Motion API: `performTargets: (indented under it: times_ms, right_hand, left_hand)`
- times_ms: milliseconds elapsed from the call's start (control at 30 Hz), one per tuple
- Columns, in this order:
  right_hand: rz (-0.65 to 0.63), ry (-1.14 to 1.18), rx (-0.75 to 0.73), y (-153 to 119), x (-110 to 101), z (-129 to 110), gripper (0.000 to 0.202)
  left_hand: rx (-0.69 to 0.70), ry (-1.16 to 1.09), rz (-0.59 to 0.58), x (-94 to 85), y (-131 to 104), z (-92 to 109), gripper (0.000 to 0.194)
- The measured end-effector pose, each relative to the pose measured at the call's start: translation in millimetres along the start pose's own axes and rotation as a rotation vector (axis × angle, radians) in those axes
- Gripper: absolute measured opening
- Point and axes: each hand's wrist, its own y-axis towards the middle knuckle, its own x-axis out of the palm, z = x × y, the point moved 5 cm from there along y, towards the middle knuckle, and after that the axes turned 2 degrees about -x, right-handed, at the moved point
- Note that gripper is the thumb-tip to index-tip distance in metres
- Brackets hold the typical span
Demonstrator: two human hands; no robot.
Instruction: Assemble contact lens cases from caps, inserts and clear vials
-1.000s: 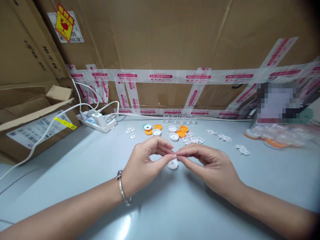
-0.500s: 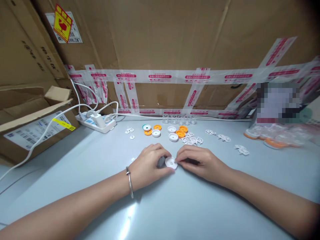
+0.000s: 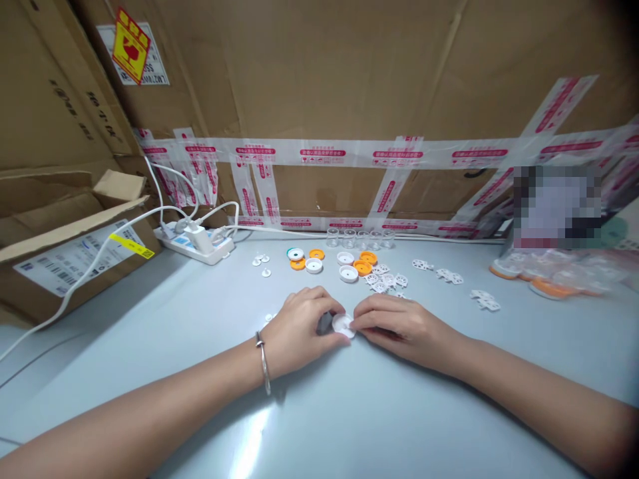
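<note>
A white round plastic cap [image 3: 342,325] rests between the thumb and fingers of my left hand [image 3: 304,326], which curls around its left side. A bracelet sits on that wrist. My right hand [image 3: 399,326] has its fingertips pinched together over the cap's right part, reaching inside the rim. Whatever those fingertips may hold is too small and covered to make out. Just left of my left hand lie small white plastic pieces [image 3: 268,318], partly hidden by it. White spoked plastic parts [image 3: 383,283] lie in a pile beyond my right hand.
Behind are white caps [image 3: 348,273], orange caps [image 3: 368,258] and clear cups [image 3: 349,239] in a row. More small white discs [image 3: 266,273] lie left. A power strip [image 3: 202,249] with cables and an open carton [image 3: 74,246] stand left; bagged parts [image 3: 559,273] lie right.
My right fingertips have moved slightly left, further over the inside of the cap. My left hand keeps its hold. The whole view has shifted a little.
</note>
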Motion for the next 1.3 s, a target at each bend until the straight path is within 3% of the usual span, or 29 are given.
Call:
performTargets:
  times_ms: [1300]
  right_hand:
    - [-0.057,0.261,0.225,-2,4,15,0.018]
  left_hand:
    - [-0.003,-0.022,0.002,-0.2,0,-1,0.028]
